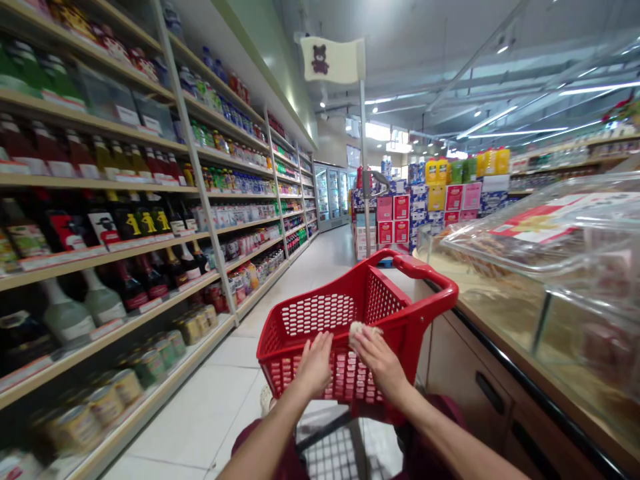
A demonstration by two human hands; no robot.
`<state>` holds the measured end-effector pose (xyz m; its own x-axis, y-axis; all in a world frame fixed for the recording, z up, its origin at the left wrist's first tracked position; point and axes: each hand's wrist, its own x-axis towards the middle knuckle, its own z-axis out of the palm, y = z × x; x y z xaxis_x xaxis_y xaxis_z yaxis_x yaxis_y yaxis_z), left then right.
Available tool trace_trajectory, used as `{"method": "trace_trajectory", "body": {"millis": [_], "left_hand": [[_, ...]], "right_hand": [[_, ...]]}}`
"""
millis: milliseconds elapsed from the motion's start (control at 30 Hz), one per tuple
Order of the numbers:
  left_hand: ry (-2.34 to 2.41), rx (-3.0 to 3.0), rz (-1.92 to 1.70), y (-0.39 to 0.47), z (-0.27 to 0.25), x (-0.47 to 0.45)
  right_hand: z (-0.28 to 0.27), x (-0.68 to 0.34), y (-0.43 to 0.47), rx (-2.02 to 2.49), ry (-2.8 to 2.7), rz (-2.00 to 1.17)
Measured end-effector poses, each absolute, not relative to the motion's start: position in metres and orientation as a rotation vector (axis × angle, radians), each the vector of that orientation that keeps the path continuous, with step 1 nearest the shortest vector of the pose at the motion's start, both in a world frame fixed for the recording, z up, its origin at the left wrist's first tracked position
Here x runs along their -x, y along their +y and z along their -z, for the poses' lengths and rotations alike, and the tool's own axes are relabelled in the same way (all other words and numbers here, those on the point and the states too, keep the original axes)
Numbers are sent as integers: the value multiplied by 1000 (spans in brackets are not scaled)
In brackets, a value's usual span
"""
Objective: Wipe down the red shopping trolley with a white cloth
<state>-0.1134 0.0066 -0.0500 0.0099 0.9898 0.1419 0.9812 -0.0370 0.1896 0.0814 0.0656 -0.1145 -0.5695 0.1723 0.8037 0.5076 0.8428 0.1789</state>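
Observation:
A red plastic shopping cart basket [320,310] with perforated walls stands crosswise right in front of me, its handle [440,290] at the right. My right hand [377,357] presses a crumpled whitish cloth [365,328] against the rim of the near side wall. The fingers lie over the cloth, so part of it is covered. My left hand [316,365] rests against the same wall, further left, fingers stretched out and nothing visible in it. Below the red basket shows a lower wire rack [333,457]. A pole with a cream bear flag [334,60] rises behind the cart.
Shelves of bottles and cans [150,247] line the left side. Along the right runs a wooden counter [465,380] with clear plastic covers [550,227]. Stacked boxes [395,220] stand ahead, with glass-door fridges [333,193] further back. White floor tiles [235,373] lie between shelves and cart.

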Motion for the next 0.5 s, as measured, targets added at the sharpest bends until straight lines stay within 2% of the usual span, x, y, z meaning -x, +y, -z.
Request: {"method": "trace_trajectory", "body": {"millis": [133,300,500], "left_hand": [[2156,-2173,-279,7,50,103],[2143,-2255,-276,10,43,93],[2117,-2240,-258,13,41,85]], "right_hand": [[117,-99,65,412,-2240,492],[106,-115,77,610,-2158,470],[106,-139,77,565,-2248,487]]}}
